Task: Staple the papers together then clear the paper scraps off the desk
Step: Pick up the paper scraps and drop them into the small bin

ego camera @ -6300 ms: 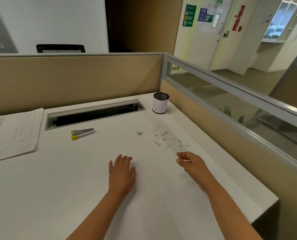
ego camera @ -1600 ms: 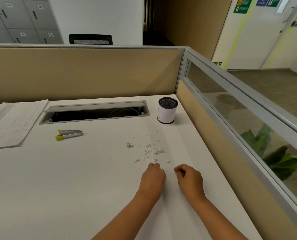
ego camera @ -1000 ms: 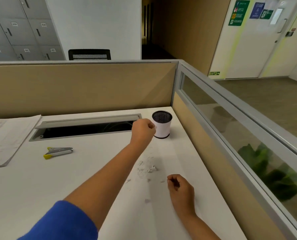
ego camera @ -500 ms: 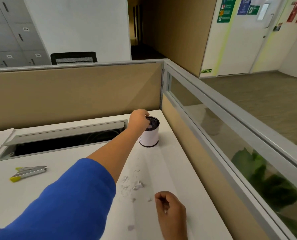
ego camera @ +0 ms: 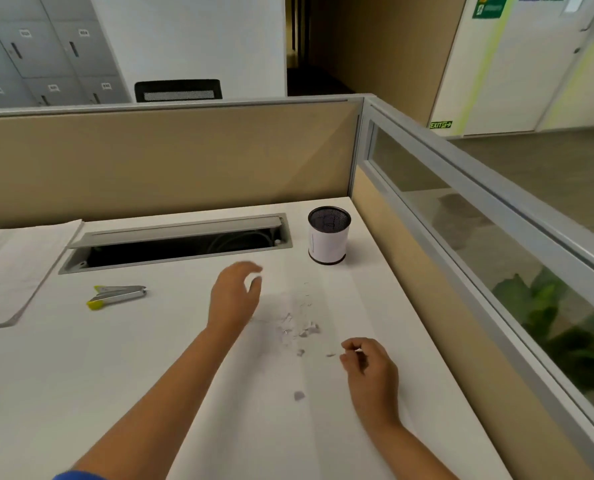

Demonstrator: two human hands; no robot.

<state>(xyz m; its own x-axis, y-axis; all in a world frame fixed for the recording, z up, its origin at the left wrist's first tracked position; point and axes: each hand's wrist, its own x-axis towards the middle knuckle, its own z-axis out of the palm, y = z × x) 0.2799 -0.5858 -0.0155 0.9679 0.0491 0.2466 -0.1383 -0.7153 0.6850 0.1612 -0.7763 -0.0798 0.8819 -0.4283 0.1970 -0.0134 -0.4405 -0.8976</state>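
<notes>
the left hand [ego camera: 235,299] hangs just above the white desk [ego camera: 81,375], fingers spread and curled loosely with nothing between them; its fingertips are smeared by motion blur, so their exact outline is hard to make out. the right hand [ego camera: 371,370] rests near the desk's right side with thumb and forefinger pinched close together; something pale and tiny may sit in the pinch, but it is too small to tell whether it holds anything.

the paper scraps [ego camera: 297,329] lie in a small scatter on the desk between the two hands, nearer the right one, with a lone bit [ego camera: 299,395] closer to the camera. several are so faint against the white top that they can't be counted.

the mesh cup [ego camera: 329,235] stands upright in the far right corner, well apart from the scraps; its inside is dark and its contents can't be seen. the stapler [ego camera: 117,295] lies on its side to the left. the papers [ego camera: 8,271] sit at the far left, cut off by the frame edge. behind the stapler a cable slot [ego camera: 177,242] stands open, its inside mostly in shadow.
</notes>
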